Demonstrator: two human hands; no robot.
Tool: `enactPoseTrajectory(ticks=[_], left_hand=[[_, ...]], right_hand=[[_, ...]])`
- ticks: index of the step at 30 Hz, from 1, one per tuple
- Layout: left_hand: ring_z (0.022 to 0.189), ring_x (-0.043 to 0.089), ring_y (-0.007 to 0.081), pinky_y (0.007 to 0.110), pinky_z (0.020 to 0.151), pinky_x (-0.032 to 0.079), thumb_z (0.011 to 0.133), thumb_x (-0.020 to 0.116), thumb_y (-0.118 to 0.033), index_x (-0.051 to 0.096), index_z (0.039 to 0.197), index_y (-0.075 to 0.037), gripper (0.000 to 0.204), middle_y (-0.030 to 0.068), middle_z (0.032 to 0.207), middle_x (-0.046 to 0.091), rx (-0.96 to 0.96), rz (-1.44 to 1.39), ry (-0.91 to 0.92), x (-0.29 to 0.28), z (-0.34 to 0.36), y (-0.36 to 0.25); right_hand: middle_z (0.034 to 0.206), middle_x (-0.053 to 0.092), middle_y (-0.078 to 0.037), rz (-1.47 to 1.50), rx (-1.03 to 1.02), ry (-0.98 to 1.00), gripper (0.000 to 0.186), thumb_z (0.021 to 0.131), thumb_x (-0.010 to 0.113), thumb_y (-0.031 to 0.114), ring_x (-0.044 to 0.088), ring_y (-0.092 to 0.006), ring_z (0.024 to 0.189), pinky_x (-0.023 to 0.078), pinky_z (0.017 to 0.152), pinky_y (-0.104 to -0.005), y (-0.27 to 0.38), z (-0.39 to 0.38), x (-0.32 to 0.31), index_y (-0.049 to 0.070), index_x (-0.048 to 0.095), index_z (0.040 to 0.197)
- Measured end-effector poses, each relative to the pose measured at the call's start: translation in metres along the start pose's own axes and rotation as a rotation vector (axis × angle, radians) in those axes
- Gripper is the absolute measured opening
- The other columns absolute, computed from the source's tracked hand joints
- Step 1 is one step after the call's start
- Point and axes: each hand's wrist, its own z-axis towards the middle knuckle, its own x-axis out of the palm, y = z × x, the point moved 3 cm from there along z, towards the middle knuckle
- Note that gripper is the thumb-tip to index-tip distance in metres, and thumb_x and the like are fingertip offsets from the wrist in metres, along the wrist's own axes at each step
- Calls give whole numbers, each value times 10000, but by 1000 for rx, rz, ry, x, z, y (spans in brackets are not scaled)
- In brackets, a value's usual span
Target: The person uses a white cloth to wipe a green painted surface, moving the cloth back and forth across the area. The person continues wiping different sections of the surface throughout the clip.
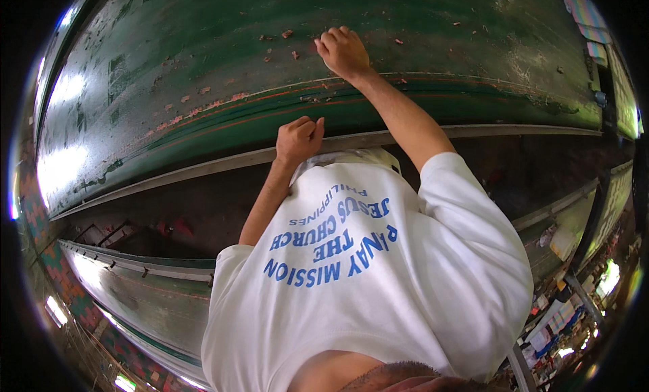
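Outdoors, at the far left, bright light is glaring off a big green panel (203,74), a curved painted sheet that is filling the upper half of the view. Below it, a second, greyer panel (149,290) is running along the lower left, with a dark gap lying between the two. Paint is flaking off the green panel, and red flecks (203,108) are showing through along a faint ridge.

Near the middle, the left hand (298,139) is resting on the pale lower rim (223,162) of the green panel. Its fingers (307,129) are curling tight into a fist, pressed together, and I cannot tell whether anything is lying inside them. Just below, a white shirt (378,304) with blue lettering is taking up the lower middle.

Further right and higher, the right hand (343,50) is reaching up onto the green panel, touching the paint among loose red chips (291,43). Its fingers (331,39) are bending under, pressed together with the knuckles up; whether they are pinching something is hidden.

At the lower right, clutter (554,324) is lying well apart from both hands, too small to tell.
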Motion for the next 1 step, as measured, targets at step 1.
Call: enactPoseTrajectory(ticks=[1], left_hand=[[519, 632, 301, 426, 470, 499, 970, 806, -148, 560, 625, -78, 429, 68, 635, 585, 2, -9, 3, 5, -2, -2]], right_hand=[[966, 762, -75, -44, 78, 99, 197, 912, 848, 303, 710, -337, 974, 570, 873, -460, -13, 7, 1, 142, 736, 932]])
